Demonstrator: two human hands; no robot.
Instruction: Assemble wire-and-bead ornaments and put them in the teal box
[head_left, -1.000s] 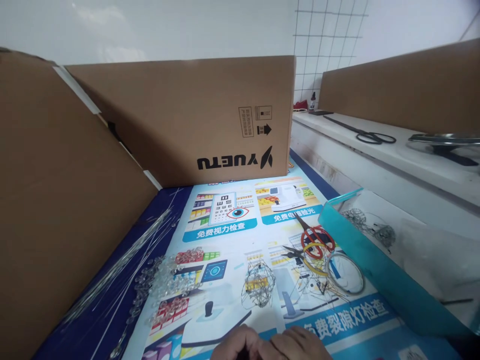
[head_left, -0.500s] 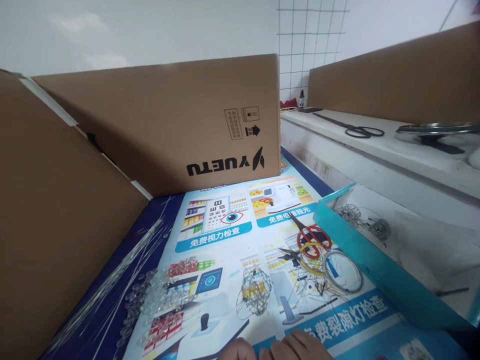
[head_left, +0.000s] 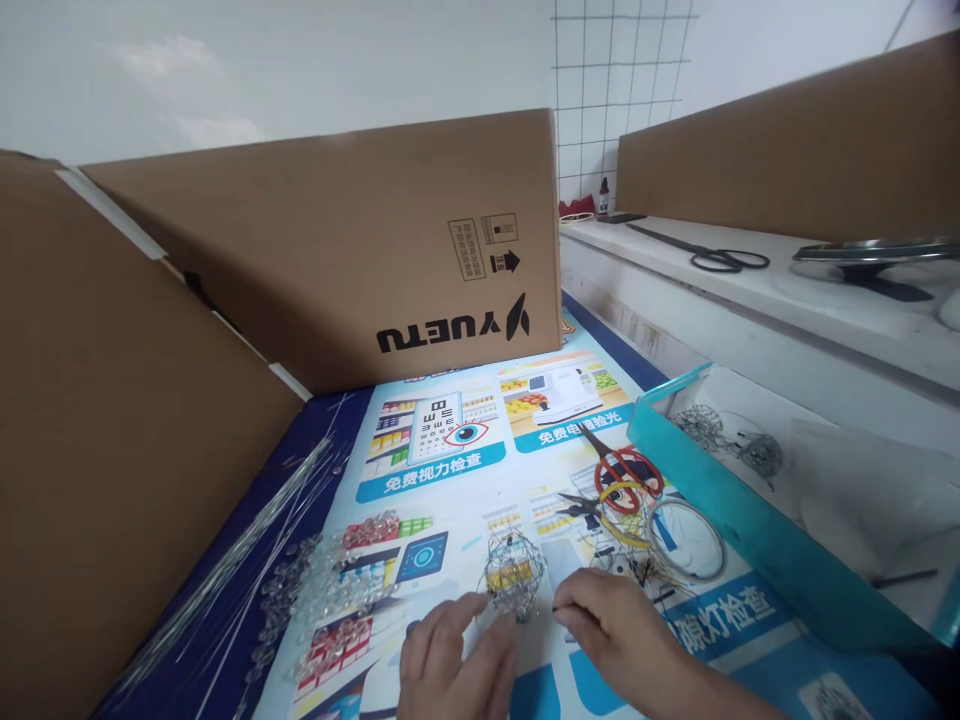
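A tangled ball of thin silvery wire [head_left: 514, 575] lies on the printed sheet [head_left: 480, 490]. At its lower left edge is my left hand [head_left: 457, 660], its fingers apart, thumb and forefinger close to the wire. To the right of the ball, my right hand [head_left: 611, 620] has its thumb and forefinger pinched together; a tiny dark tip shows between them, too small to name. Beyond my right hand lie red-handled scissors [head_left: 630, 480], yellow-handled pliers [head_left: 619, 525], loose wire pieces and a coil of wire [head_left: 686, 540].
Clear beads [head_left: 337, 580] are heaped on the left, beside long straight wires [head_left: 247, 550]. A teal box [head_left: 742, 530] with wire shapes and a plastic bag stands on the right. Cardboard [head_left: 337, 250] walls the back and left. Black scissors [head_left: 720, 260] lie on the white ledge.
Both hands have come up from the bottom edge and moved apart, to either side of the wire ball. The view has shifted slightly.
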